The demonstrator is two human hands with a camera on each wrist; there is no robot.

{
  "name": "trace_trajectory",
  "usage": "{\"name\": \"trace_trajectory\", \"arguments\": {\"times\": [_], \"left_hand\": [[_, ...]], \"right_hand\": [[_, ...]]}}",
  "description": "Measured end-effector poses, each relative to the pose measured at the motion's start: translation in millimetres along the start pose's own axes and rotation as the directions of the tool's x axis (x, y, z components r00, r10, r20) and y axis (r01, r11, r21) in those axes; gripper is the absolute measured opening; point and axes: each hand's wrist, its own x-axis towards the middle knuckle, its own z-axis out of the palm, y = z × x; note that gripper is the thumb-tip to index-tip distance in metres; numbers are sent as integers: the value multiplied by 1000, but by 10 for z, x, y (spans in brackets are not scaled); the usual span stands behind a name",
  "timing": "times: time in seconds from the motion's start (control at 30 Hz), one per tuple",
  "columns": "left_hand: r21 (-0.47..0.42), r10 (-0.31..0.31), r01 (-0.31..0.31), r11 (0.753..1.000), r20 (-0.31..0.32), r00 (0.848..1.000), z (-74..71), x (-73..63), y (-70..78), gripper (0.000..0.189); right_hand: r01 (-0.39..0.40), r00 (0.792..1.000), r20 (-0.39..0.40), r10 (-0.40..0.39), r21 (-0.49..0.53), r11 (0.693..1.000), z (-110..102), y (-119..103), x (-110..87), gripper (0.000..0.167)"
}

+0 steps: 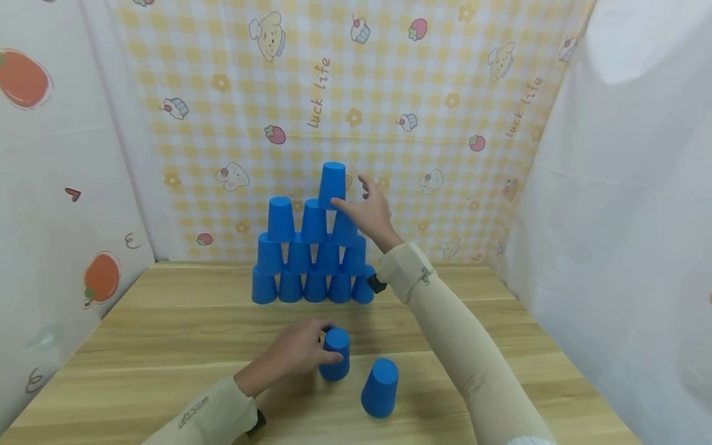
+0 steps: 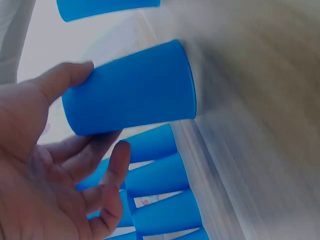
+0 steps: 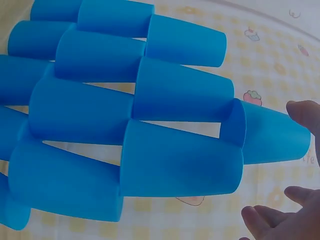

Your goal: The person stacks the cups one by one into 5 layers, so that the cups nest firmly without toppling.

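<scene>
A stack of upside-down blue cups (image 1: 299, 256) stands in rising rows on the table. Its topmost cup (image 1: 332, 185) rests over the gap between two third-row cups, towards the right. Beside that cup is my right hand (image 1: 371, 213), its thumb at the cup's side and its fingers spread away from it. Nearer to me, my left hand (image 1: 295, 349) grips another upside-down blue cup (image 1: 337, 357) between thumb and fingers. The left wrist view shows this held cup (image 2: 132, 90) side on, the thumb near its narrow end.
One more blue cup (image 1: 381, 389) stands upside down at the front, right of the left hand. The wooden table (image 1: 183, 327) is backed by a checked, patterned cloth (image 1: 389, 80). White cloth walls (image 1: 612, 216) close off both sides.
</scene>
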Motion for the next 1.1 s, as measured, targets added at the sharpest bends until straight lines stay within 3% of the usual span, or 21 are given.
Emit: {"name": "trace_trajectory", "arguments": {"times": [0.2, 0.43, 0.63, 0.9, 1.1], "left_hand": [[44, -73, 81, 996, -148, 986, -15, 98, -98, 58], [47, -80, 93, 995, -228, 970, -78, 182, -254, 57], [9, -125, 131, 991, -227, 966, -143, 251, -390, 56], [-118, -191, 170, 978, -197, 962, -181, 247, -532, 39], [-137, -165, 132, 982, -263, 951, -292, 276, -535, 54]], "right_hand": [[-19, 1000, 9, 19, 38, 999, -69, 124, -90, 83], [-4, 1000, 16, 3, 70, 998, -144, 213, -215, 79], [-3, 1000, 23, 1, 82, 997, -187, 262, -293, 77], [-27, 998, 50, 24, 74, 997, -152, 350, -353, 75], [-50, 997, 66, 46, 62, 997, -171, 397, -359, 75]]}}
